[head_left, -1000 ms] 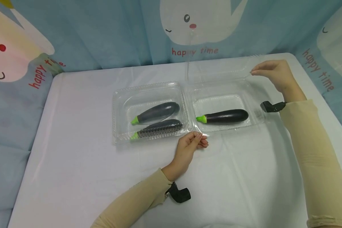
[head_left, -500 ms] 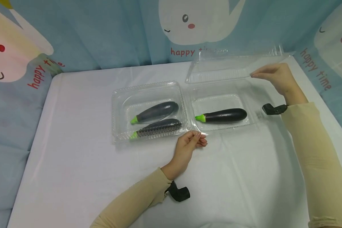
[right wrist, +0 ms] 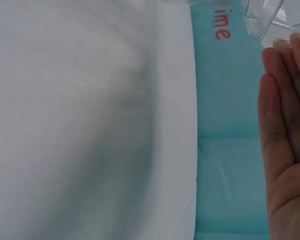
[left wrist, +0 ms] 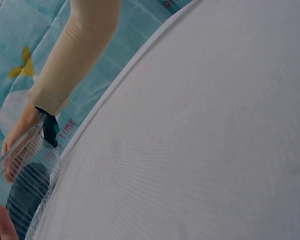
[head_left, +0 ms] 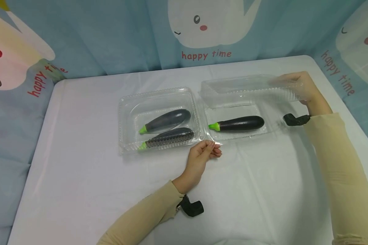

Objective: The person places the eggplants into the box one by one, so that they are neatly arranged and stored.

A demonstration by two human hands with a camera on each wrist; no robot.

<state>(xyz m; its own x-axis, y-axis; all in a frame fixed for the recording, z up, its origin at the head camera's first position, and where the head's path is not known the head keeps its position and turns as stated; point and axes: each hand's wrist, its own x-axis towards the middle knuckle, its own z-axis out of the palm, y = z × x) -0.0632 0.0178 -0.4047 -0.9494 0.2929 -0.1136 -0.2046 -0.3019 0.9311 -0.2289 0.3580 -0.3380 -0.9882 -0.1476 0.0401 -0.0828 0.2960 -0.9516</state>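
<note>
Thumb and fingers of my left hand (head_left: 199,154) pinch the front left corner of a clear plastic clamshell container (head_left: 230,139). One dark eggplant (head_left: 240,123) with a green stem lies in its base. The container's lid (head_left: 230,90) slants over the back half of the base, tilted and partly raised. At its far right, my right hand (head_left: 309,90) pinches the lid's edge, the fingertips showing blurred through the plastic. In the right wrist view the right hand's fingers (right wrist: 277,110) are nearly straight, their tips at the clear plastic (right wrist: 267,20).
A second clear container (head_left: 127,112), closed, stands just left of the first. Two eggplants lie inside it, a rear one (head_left: 168,120) and a front one (head_left: 171,136). A white cloth covers the table (head_left: 79,177); a blue printed curtain (head_left: 125,34) hangs behind.
The lid has swung from upright, down and forward over the base, with my right hand holding its edge and lowering slightly. My left hand stays at the container's corner.
</note>
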